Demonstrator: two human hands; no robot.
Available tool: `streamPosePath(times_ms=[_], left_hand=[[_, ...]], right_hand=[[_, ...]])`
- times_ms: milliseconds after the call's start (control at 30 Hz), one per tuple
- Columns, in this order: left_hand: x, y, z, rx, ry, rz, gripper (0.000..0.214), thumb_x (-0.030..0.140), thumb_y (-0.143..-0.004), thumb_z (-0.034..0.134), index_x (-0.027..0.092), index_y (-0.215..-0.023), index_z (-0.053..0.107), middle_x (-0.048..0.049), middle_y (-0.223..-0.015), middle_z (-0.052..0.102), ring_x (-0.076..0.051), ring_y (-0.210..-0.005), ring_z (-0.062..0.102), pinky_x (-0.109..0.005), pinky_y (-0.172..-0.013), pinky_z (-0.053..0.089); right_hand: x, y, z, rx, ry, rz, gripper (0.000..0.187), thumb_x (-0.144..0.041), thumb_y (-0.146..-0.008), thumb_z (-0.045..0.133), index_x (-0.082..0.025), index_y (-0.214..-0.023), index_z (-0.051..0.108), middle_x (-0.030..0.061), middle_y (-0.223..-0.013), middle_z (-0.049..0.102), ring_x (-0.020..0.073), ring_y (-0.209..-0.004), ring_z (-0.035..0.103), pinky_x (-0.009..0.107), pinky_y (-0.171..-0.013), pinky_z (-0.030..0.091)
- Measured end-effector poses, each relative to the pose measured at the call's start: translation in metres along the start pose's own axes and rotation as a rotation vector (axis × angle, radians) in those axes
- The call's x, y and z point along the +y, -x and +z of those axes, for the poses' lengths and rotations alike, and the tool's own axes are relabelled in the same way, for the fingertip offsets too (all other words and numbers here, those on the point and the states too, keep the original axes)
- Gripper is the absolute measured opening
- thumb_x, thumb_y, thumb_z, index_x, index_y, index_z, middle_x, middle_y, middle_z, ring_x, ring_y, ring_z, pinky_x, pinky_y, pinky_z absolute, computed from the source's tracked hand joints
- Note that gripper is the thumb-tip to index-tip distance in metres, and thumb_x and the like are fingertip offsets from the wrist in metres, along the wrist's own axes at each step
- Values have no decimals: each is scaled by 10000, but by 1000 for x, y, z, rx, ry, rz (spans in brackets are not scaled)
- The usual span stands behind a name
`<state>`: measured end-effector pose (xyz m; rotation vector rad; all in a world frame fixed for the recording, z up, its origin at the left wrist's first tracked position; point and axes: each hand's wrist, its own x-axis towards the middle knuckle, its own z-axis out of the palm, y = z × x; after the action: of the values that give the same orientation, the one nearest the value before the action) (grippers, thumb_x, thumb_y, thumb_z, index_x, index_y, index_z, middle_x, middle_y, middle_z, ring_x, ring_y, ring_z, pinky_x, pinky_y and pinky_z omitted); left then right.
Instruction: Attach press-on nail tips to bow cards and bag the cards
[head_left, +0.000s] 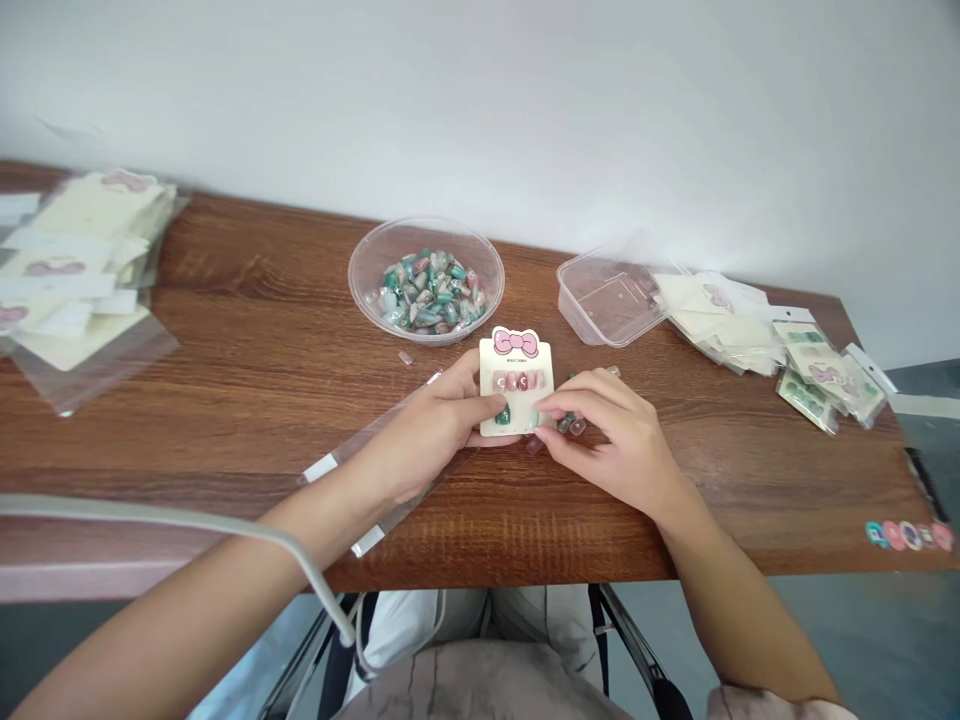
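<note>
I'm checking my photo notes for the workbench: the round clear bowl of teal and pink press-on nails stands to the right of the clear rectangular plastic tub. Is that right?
No, it stands on the other side: the round clear plastic bowl of teal and pink press-on nails stands to the left of the clear rectangular plastic tub, as the head view shows.

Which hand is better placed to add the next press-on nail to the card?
Probably the right hand: its fingers are at the backing card's edge, right by the loose press-on nails. The left hand is occupied, gripping the card with its thumb across the front.
</note>
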<state>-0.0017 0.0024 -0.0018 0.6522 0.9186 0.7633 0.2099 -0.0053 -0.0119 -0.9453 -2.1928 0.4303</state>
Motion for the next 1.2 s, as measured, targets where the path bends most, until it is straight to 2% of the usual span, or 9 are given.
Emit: streamPosePath(times_ms=[200,567,833,1000,1200], left_hand=[[-8,1,-2,-65,-25,-7,492,247,-838,753,215,-1304,599,-78,-1317,698,-266,-1134,669,-388,-922,555],[-9,-1,-1,-70,-48,-2,512,296,-818,790,215,-1290,609,-88,-1382,659,-297,-1205,643,-418,-928,559],[-7,0,0,-90,-116,47,476,226,-842,730,189,-1295,592,-85,-1316,688,-288,-1265,601,-430,-1046,467],[-7,-4,0,-101,-196,35,604,116,-742,764,177,-1314,580,-86,-1254,709,-284,-1209,617,-414,-1032,437],[-9,-6,0,-94,-224,75,493,92,-721,743,171,-1199,648,-73,-1203,727,-259,-1133,634,-406,-1025,439]], right_hand=[[-1,0,8,4,8,-13,103,-135,-938,687,-202,-1016,686,42,-899,732,181,-767,647,343,-715,520],[0,1,11,-63,55,1,68,-138,-964,656,-197,-982,685,21,-831,714,174,-734,622,339,-716,485],[-1,0,10,-90,55,8,61,-135,-964,659,-192,-943,672,7,-796,697,168,-734,607,323,-714,446],[1,1,10,-145,75,33,53,-145,-947,706,-187,-918,692,10,-809,711,175,-750,610,319,-720,418],[1,3,12,-133,165,19,72,-188,-970,693,-196,-903,718,11,-809,718,188,-740,597,338,-708,374]])
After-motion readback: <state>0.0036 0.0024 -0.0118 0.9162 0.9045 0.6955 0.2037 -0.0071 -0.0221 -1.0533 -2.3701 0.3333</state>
